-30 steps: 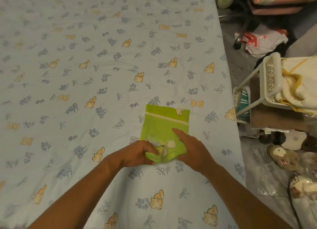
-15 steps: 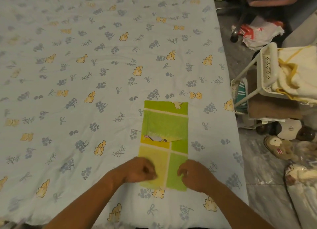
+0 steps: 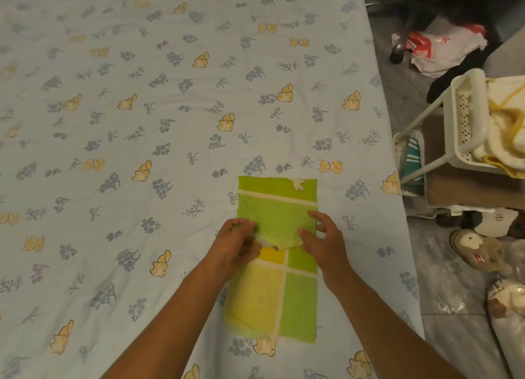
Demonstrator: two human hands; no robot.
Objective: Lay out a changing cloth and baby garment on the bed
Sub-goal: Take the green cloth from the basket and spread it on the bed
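A green and yellow cloth with pale stripes lies in a long strip on the bed, near its right edge. Its upper half is still a folded flap with a loose lower edge. My left hand pinches that edge at its left corner, where something small and pale shows. My right hand grips the edge at the right corner with thumb and fingers. No baby garment can be made out on the bed.
The bed wears a light blue sheet printed with yellow animals and flowers. To the right stand a white wire rack holding cream and yellow fabric, slippers on the floor, and a plastic bag by a chair leg.
The cloth went from a small folded square to a long strip pulled toward me. My hands then moved back up from its near end to the folded flap's edge.
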